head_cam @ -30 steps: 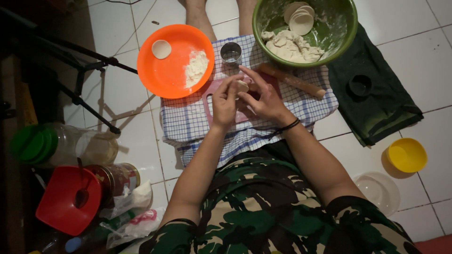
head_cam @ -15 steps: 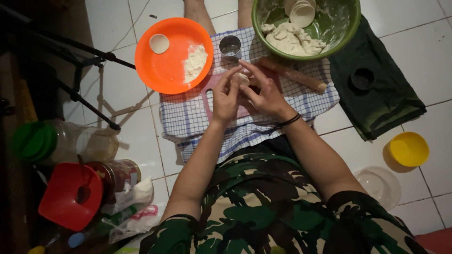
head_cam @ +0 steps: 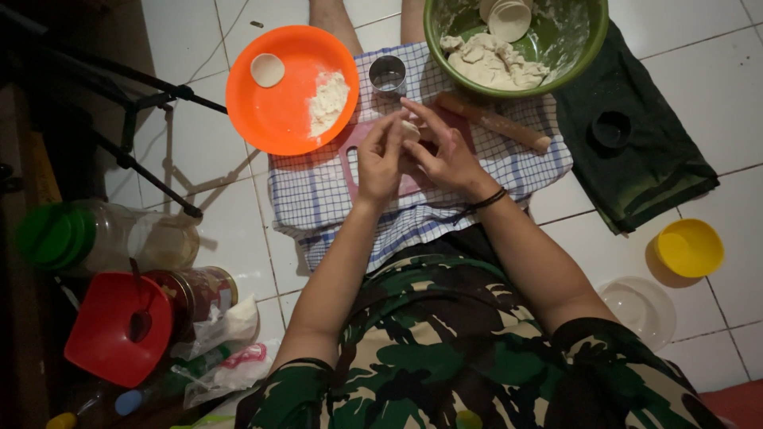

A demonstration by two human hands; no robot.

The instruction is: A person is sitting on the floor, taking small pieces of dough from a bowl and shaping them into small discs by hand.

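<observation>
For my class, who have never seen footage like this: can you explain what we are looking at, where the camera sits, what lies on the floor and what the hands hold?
The one camera is worn on the person's head and looks down. The left hand and right hand pinch a small piece of dough over a checked cloth on the tiled floor. Around it: an orange plate with flour, a green bowl of dough, a rolling pin and a round metal cutter.
</observation>
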